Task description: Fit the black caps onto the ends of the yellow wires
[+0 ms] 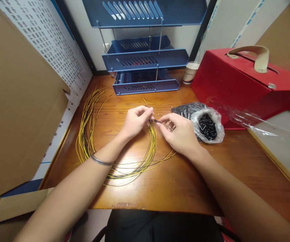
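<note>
Above the middle of the wooden table, my left hand is closed in a pinch on thin wires near their ends. My right hand faces it, thumb and forefinger pinched on a wire with a small black piece that points toward the left fingertips. The exact join between the fingertips is too small to make out. A looped bundle of yellow and black wires runs from under my left hand round to the left. Just beyond my right hand lies an open clear plastic bag full of small black pieces.
A blue tiered rack stands at the back. At the right are a red box with a beige handle and a paper cup. Cardboard walls the left side. The table's front edge is near my lap.
</note>
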The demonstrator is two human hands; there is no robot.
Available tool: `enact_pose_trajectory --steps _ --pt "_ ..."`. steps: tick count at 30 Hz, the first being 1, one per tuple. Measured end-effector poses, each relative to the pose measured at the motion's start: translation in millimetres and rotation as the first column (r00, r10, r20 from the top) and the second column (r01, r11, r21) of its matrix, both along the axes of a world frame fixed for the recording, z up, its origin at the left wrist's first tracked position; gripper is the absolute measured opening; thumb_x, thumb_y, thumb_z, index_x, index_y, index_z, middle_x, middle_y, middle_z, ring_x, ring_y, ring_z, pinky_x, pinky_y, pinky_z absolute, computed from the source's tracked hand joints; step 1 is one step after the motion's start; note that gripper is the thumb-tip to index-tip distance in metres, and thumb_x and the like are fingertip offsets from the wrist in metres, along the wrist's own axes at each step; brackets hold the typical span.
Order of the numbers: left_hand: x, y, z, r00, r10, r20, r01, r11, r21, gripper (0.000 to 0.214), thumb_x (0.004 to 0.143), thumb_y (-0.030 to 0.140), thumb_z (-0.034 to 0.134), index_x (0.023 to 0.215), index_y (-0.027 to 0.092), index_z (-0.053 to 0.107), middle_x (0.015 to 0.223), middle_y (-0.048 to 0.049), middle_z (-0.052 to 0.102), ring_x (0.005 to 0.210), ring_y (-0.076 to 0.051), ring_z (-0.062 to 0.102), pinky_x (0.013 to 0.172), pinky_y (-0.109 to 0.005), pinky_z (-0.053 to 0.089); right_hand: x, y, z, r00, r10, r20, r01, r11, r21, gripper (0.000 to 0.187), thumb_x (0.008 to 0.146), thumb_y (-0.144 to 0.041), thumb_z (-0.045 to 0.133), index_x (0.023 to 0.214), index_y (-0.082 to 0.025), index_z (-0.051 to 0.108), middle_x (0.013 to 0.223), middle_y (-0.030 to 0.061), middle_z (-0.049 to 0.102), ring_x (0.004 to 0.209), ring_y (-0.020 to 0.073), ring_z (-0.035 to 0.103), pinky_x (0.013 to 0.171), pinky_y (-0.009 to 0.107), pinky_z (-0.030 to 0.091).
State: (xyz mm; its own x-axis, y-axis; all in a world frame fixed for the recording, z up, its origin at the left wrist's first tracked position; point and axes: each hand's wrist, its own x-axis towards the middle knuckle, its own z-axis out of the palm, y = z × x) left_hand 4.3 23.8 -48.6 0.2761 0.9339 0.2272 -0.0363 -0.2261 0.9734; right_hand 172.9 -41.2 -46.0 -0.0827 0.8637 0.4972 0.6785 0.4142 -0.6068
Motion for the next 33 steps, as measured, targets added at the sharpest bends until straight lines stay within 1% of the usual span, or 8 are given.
enact_pose_trajectory --steps 3,8,15,18,24,26,29,33 --pt "-0.7 -0.8 1.2 1.0 -0.004 -0.016 0.004 1.0 -0.023 0.044 0.079 0.057 0.074 0.072 0.015 0.066 0.064 -0.0008 0.067 0.045 -0.007 0.053 0.044 -0.021 0.041 -0.1 -0.1 0.0 1.0 0.003 -0.002 -0.003 1.0 -0.007 0.004 0.088 -0.02 0.066 0.089 -0.019 0.07 0.084 0.0017 0.071 0.061 0.0133 0.057 0.065 0.029 0.045" --pt "-1.4 -3.6 2.4 0.989 -0.126 -0.079 0.124 0.992 -0.025 0.043 0.078 0.056 0.076 0.07 0.014 0.066 0.052 0.0019 0.059 0.044 -0.008 0.052 0.045 -0.02 0.041 -0.3 0.6 0.0 1.0 -0.002 -0.006 0.002 1.0 -0.003 0.007 0.09 -0.023 0.065 0.091 -0.019 0.07 0.084 0.0026 0.071 0.062 0.0143 0.059 0.066 0.03 0.045" --pt "-0.5 1.2 1.9 0.997 0.072 0.015 -0.071 0.997 -0.01 0.041 0.079 0.053 0.076 0.071 0.015 0.063 0.064 -0.0009 0.067 0.045 -0.008 0.055 0.044 -0.021 0.044 -0.2 1.5 -1.4 1.0 -0.003 -0.002 0.003 1.0 0.026 0.004 0.088 -0.02 0.067 0.089 -0.018 0.07 0.083 0.0022 0.072 0.064 0.0148 0.059 0.066 0.029 0.046" --pt "0.2 0.5 2.7 0.995 0.097 0.007 -0.097 0.995 0.004 0.041 0.081 0.054 0.074 0.071 0.015 0.064 0.063 -0.0011 0.066 0.045 -0.008 0.054 0.043 -0.02 0.043 -0.1 1.2 -1.9 1.0 -0.004 -0.003 0.005 1.0 0.029 0.004 0.088 -0.019 0.067 0.089 -0.018 0.071 0.082 0.0021 0.072 0.063 0.0145 0.059 0.066 0.029 0.046" --pt "-1.0 -5.9 3.0 0.993 -0.087 -0.074 0.091 0.995 0.048 0.041 0.082 0.052 0.074 0.067 0.014 0.069 0.054 0.001 0.061 0.045 -0.007 0.05 0.047 -0.021 0.04 -1.4 0.2 -0.4 0.999 0.001 -0.039 0.0 1.0 0.022 0.005 0.089 -0.02 0.067 0.09 -0.018 0.072 0.083 0.0022 0.073 0.063 0.0141 0.06 0.067 0.029 0.047" --pt "-1.5 -6.5 2.8 0.991 -0.104 -0.081 0.109 0.991 0.071 0.04 0.083 0.051 0.074 0.068 0.014 0.069 0.052 0.0018 0.058 0.045 -0.007 0.049 0.047 -0.021 0.04 -2.5 0.1 0.3 0.998 0.007 -0.064 -0.007 1.0 0.006 0.005 0.089 -0.02 0.067 0.09 -0.018 0.072 0.082 0.0021 0.073 0.061 0.0134 0.059 0.066 0.029 0.047" --pt "-1.8 -4.2 2.4 0.999 -0.039 -0.038 0.042 0.995 0.096 0.041 0.082 0.052 0.074 0.066 0.014 0.068 0.054 0.0008 0.06 0.045 -0.007 0.049 0.047 -0.021 0.04 -4.1 0.3 1.2 0.995 0.01 -0.095 -0.013 1.0 -0.025 0.005 0.088 -0.02 0.068 0.089 -0.018 0.071 0.082 0.0021 0.074 0.057 0.0122 0.058 0.065 0.029 0.048" --pt "-1.9 1.7 1.9 0.993 0.114 0.033 -0.116 0.989 0.092 0.042 0.08 0.054 0.075 0.066 0.015 0.066 0.06 -0.0011 0.065 0.045 -0.007 0.05 0.046 -0.021 0.042 -5.2 -0.5 2.0 0.992 0.007 -0.123 -0.015 0.998 -0.065 0.005 0.087 -0.022 0.068 0.088 -0.018 0.071 0.082 0.0022 0.074 0.054 0.0115 0.059 0.064 0.029 0.049"
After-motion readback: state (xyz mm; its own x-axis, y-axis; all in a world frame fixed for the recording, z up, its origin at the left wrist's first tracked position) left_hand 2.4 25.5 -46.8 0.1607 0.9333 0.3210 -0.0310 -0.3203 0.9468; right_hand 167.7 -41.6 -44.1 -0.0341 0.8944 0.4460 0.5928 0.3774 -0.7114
